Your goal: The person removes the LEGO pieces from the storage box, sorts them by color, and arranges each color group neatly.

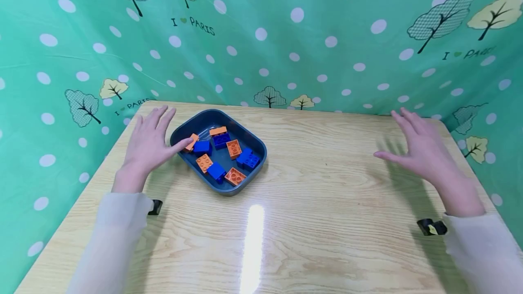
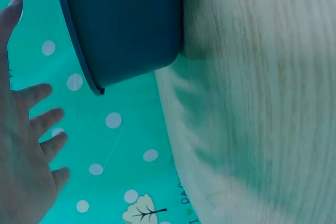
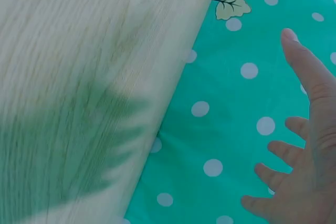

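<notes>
So left hand [image 1: 149,146] and right hand [image 1: 426,154] hover, fingers spread, gripping nothing. Bricks [image 1: 234,149] share one tray [image 2: 123,24], probably for corralling.

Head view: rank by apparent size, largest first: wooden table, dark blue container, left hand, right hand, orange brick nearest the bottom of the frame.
1. wooden table
2. dark blue container
3. left hand and right hand: look alike, unranked
4. orange brick nearest the bottom of the frame
</notes>
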The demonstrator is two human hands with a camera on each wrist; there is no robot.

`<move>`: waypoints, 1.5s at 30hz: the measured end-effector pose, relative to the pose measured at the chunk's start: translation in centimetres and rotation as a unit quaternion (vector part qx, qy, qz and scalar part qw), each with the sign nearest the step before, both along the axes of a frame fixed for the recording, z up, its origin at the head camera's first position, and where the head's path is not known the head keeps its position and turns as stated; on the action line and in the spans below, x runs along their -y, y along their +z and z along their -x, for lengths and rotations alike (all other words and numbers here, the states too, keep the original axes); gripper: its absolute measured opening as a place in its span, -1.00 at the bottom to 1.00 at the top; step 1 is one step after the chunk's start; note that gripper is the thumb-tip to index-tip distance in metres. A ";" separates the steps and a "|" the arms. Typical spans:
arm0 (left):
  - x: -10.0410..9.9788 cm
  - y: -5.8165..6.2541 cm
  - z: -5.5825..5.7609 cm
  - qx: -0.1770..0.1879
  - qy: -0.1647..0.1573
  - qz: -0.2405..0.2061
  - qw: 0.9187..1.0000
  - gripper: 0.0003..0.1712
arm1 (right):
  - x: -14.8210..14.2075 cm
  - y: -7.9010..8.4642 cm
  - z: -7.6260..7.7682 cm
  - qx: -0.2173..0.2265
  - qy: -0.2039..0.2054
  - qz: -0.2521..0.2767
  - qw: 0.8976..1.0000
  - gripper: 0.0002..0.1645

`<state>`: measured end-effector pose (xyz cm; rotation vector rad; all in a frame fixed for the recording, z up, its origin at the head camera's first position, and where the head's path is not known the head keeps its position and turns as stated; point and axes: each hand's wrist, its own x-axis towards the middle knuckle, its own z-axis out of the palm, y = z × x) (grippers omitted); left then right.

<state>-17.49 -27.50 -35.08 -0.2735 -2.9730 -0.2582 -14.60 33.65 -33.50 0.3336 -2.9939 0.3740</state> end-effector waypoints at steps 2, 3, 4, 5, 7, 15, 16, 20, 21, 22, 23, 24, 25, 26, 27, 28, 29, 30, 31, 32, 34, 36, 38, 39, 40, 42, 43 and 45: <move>-0.1 0.0 -0.3 0.004 -0.006 -0.005 1.000 0.16 | 0.3 -0.1 0.0 -0.001 0.003 0.001 1.000 0.38; -0.2 -0.1 -0.4 0.007 -0.008 -0.009 1.000 0.15 | 0.4 -0.2 0.0 0.000 0.003 0.002 1.000 0.38; -0.2 -0.2 -0.5 0.010 -0.010 -0.012 1.000 0.16 | 0.5 -0.3 0.0 0.001 0.003 0.003 1.000 0.38; -0.3 -0.3 -0.6 0.013 -0.012 -0.014 1.000 0.16 | 0.6 -0.3 0.0 0.002 0.004 0.004 1.000 0.37; -0.4 -0.4 -0.9 0.020 -0.014 -0.018 1.000 0.17 | 0.8 -0.5 0.0 0.001 0.008 0.007 1.000 0.36; -0.6 -0.9 -1.5 0.064 -0.008 -0.041 0.997 0.28 | 1.9 -0.9 0.2 -0.006 0.028 0.014 0.999 0.35; -0.6 -1.0 -1.6 0.073 -0.006 -0.045 0.996 0.30 | 2.1 -0.9 0.2 -0.003 0.028 0.016 0.999 0.36; -0.4 -1.2 -1.6 0.105 -0.007 -0.062 0.992 0.32 | 2.9 -0.9 0.3 0.001 0.033 0.017 0.999 0.36; -0.3 -1.3 -1.6 0.111 -0.007 -0.068 0.991 0.32 | 3.1 -0.8 0.3 0.002 0.035 0.018 0.999 0.35; -0.2 -1.3 -1.6 0.116 -0.008 -0.076 0.990 0.32 | 3.3 -0.8 0.3 0.002 0.036 0.019 0.999 0.35; -0.1 -1.5 -1.5 0.119 -0.010 -0.084 0.989 0.31 | 3.6 -0.8 0.3 0.003 0.038 0.021 0.999 0.34; 0.0 -1.6 -1.5 0.120 -0.012 -0.092 0.988 0.31 | 3.9 -0.7 0.4 0.003 0.041 0.022 0.999 0.33; 0.2 -1.7 -1.4 0.123 -0.013 -0.100 0.987 0.31 | 4.2 -0.7 0.4 0.002 0.043 0.024 0.999 0.32; 0.3 -1.8 -1.4 0.125 -0.013 -0.110 0.986 0.30 | 4.5 -0.6 0.4 0.002 0.045 0.026 0.999 0.31; 0.5 -2.0 -1.3 0.127 -0.014 -0.120 0.985 0.29 | 4.8 -0.6 0.4 0.002 0.047 0.029 0.998 0.30; 0.7 -2.1 -1.3 0.129 -0.014 -0.127 0.983 0.29 | 5.2 -0.5 0.5 0.001 0.050 0.031 0.998 0.28; 0.8 -2.2 -1.3 0.131 -0.015 -0.134 0.982 0.29 | 5.5 -0.5 0.5 0.001 0.054 0.033 0.998 0.27; 0.9 -2.3 -1.2 0.133 -0.015 -0.139 0.981 0.29 | 5.9 -0.4 0.5 0.000 0.056 0.035 0.998 0.26; 1.1 -2.4 -1.2 0.135 -0.014 -0.145 0.980 0.29 | 6.3 -0.4 0.6 -0.001 0.060 0.036 0.998 0.25; 1.2 -2.5 -1.1 0.137 -0.015 -0.150 0.979 0.29 | 6.7 -0.3 0.6 -0.001 0.064 0.039 0.997 0.25; 1.4 -2.6 -1.0 0.137 -0.015 -0.154 0.978 0.30 | 7.4 -0.3 0.7 -0.004 0.073 0.042 0.996 0.24; 1.5 -2.7 -0.9 0.139 -0.015 -0.158 0.978 0.30 | 8.2 -0.2 0.8 -0.006 0.081 0.045 0.996 0.23; 1.6 -2.8 -0.8 0.140 -0.015 -0.160 0.977 0.29 | 8.8 -0.1 1.0 -0.008 0.089 0.050 0.995 0.23; 1.6 -2.8 -0.8 0.141 -0.016 -0.161 0.977 0.29 | 9.1 -0.1 1.2 -0.009 0.093 0.052 0.994 0.23; 1.5 -2.8 -0.7 0.142 -0.016 -0.161 0.977 0.29 | 9.5 -0.1 1.3 -0.010 0.095 0.054 0.994 0.23; 1.5 -2.7 -0.6 0.144 -0.016 -0.162 0.976 0.29 | 10.1 0.0 1.5 -0.009 0.101 0.061 0.993 0.21; 1.4 -2.7 -0.5 0.145 -0.017 -0.163 0.976 0.29 | 10.4 0.0 1.6 -0.008 0.103 0.065 0.993 0.20; 1.3 -2.7 -0.4 0.146 -0.019 -0.164 0.975 0.30 | 11.0 0.1 1.7 -0.003 0.108 0.073 0.991 0.16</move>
